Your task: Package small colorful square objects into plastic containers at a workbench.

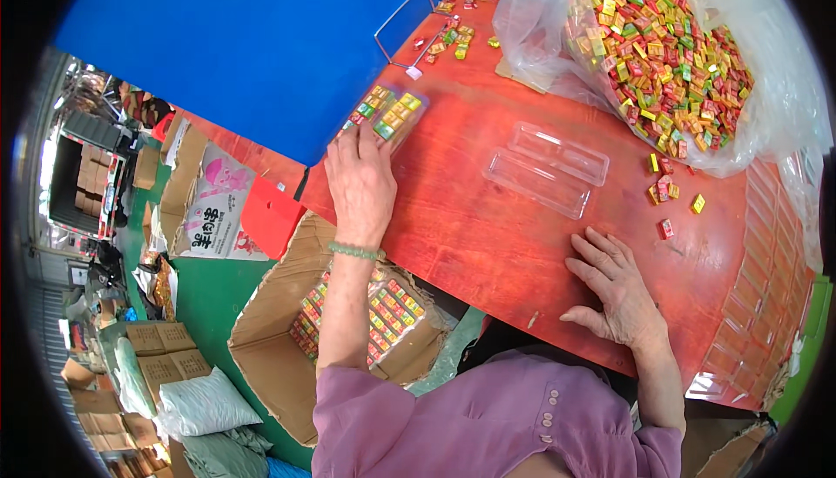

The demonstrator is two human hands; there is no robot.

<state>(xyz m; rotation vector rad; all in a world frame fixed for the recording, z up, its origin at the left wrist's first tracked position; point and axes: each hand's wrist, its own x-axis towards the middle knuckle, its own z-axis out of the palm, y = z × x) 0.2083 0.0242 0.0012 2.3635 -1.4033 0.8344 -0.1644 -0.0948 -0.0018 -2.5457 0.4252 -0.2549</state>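
Note:
My left hand (360,178) has its fingers curled over the near end of a clear plastic tray (421,111), which is filled with two rows of small wrapped candies (396,117) in yellow, green and red. Part of that tray is hidden under the fingers. My right hand (613,295) rests on the red table with its fingers spread and nothing in it. Between the hands, a little farther off, lies a clear two-row tray (547,170) with no candies in it. Loose candies (664,189) are scattered just beyond my right hand.
A big clear bag (531,8) heaped with candies stands at the far right. Stacked clear trays (758,278) line the right edge. A blue board (252,43) covers the far left, a wire handle (405,30) beside it. An open carton (270,330) of filled trays sits below the table.

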